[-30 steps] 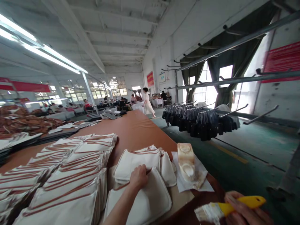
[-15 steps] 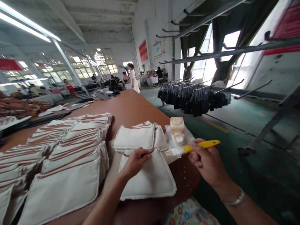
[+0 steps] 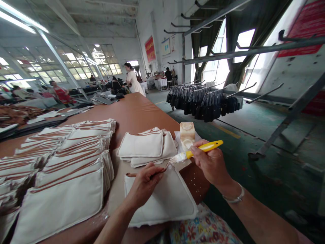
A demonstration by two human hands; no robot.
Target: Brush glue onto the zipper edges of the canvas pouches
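My left hand (image 3: 144,181) pinches the brown-trimmed top edge of a cream fabric pouch (image 3: 166,200) that lies at the table's near edge. In my right hand (image 3: 212,166) is a paintbrush (image 3: 208,146) with a yellow handle, its bristles coated in white. The bristle tip is at the pouch's top right corner; whether it touches cannot be told. Just beyond the pouch, a small pile of similar cream pouches (image 3: 141,145) rests on a beige sheet. A cut-open plastic container (image 3: 187,132), whitish inside, stands behind my right hand.
Rows of overlapping cream pouches (image 3: 66,196) cover the left of the brown table (image 3: 142,108). Dark sheets lie farther back. To the right, a metal rack (image 3: 228,56) with prongs holds black bags (image 3: 205,105). A person in a light dress (image 3: 133,81) stands beyond the table.
My right hand has brought the brush left, to the pouch's corner. The pouch has shifted slightly nearer, with its top edge lifted by my left hand. The view has turned a little.
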